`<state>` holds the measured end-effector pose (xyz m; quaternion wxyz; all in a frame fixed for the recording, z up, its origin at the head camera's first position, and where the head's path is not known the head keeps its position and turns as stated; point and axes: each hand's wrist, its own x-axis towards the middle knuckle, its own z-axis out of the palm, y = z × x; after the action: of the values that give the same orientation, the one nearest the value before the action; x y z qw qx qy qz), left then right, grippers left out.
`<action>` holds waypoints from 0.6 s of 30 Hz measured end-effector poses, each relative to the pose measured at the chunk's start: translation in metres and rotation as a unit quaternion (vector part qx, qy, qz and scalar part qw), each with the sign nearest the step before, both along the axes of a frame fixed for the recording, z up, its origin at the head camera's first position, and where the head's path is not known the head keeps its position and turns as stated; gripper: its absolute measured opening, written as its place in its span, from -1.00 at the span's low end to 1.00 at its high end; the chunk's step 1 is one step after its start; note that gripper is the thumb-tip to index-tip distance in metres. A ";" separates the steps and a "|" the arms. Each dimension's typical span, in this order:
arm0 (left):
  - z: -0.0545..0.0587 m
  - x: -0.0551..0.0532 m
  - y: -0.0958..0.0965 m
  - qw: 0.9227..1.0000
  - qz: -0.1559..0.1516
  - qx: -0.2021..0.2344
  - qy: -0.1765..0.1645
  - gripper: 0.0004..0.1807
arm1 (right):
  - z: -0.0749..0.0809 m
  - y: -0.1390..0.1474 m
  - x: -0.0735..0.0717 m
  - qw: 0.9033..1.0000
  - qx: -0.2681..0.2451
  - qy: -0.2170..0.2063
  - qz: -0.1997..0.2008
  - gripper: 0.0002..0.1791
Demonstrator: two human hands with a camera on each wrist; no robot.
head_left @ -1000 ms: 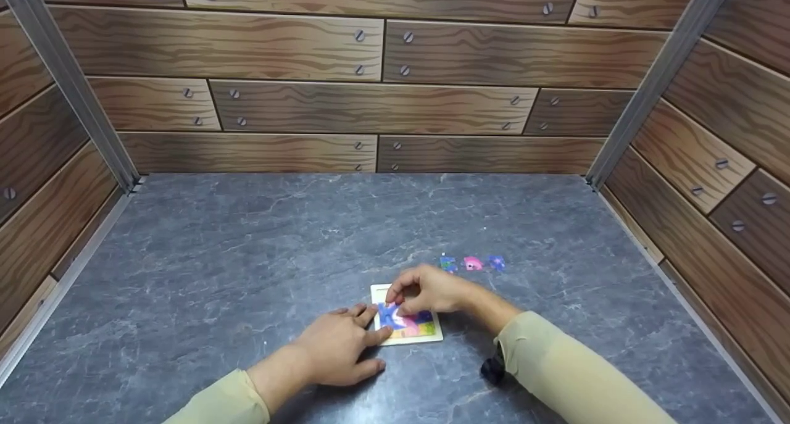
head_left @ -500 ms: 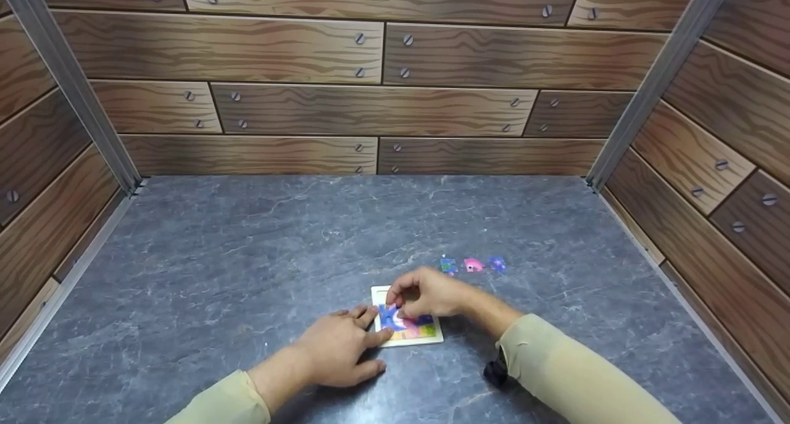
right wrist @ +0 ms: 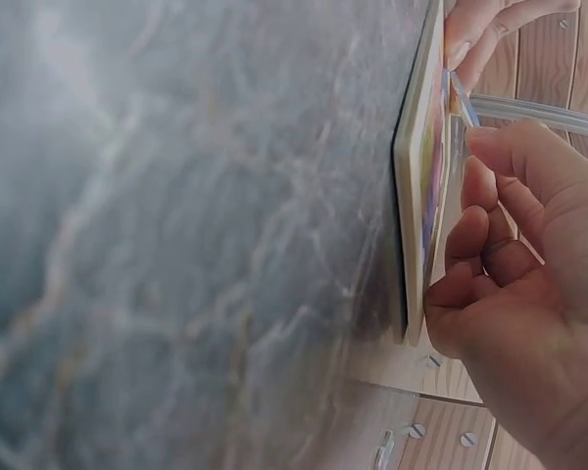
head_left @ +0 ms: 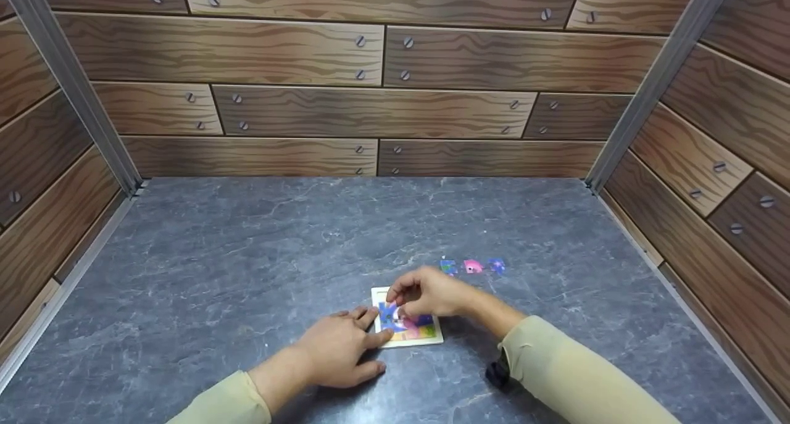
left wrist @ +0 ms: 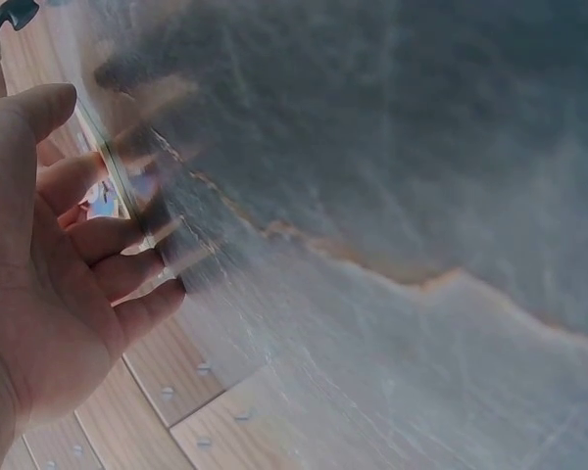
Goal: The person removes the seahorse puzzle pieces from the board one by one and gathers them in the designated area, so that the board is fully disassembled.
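A small jigsaw puzzle in a pale frame lies on the table in the head view, partly filled with blue, pink and yellow-green pieces. My left hand rests flat at its left side, with fingertips on the frame's edge and the thumb on the table. Over the puzzle, my right hand pinches a puzzle piece between thumb and forefinger. The right wrist view shows that piece tilted on edge, its lower end right at the puzzle's surface. Fingers hide part of the picture. In the left wrist view, my left fingers overlap the frame.
Beyond my right hand lie three loose puzzle pieces in a row: a green and blue one, a pink one with an eye and a blue one. Wood-patterned walls and metal corner posts bound the grey marbled table.
The head view has tilted up slightly. Both hands keep their places at the puzzle, the right one still pinching the piece; the loose pieces have not moved.
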<state>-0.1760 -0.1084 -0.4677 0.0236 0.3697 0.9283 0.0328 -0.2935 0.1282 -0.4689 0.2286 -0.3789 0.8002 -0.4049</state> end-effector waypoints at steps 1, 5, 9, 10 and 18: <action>0.000 0.000 0.000 1.000 0.000 -0.001 0.002 -0.38 | 0.001 0.001 0.000 1.000 -0.002 0.002 0.000 -0.76; -0.001 -0.002 0.001 1.000 0.000 -0.001 0.000 -0.38 | 0.005 0.007 -0.002 1.000 -0.004 0.018 -0.005 -0.76; -0.002 -0.002 0.001 1.000 0.000 0.001 -0.004 -0.38 | 0.010 0.015 -0.003 0.999 0.002 0.043 -0.014 -0.74; -0.001 -0.002 0.001 1.000 0.000 0.002 -0.006 -0.38 | 0.012 0.017 -0.004 0.999 0.004 0.050 -0.017 -0.73; 0.000 -0.004 0.000 1.000 -0.001 0.008 -0.018 -0.38 | 0.021 0.039 -0.009 0.996 0.012 0.080 -0.038 -0.76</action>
<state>-0.1803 -0.1089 -0.4676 0.0371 0.3699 0.9271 0.0468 -0.3025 0.1668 -0.4477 0.1522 -0.3766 0.8345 -0.3723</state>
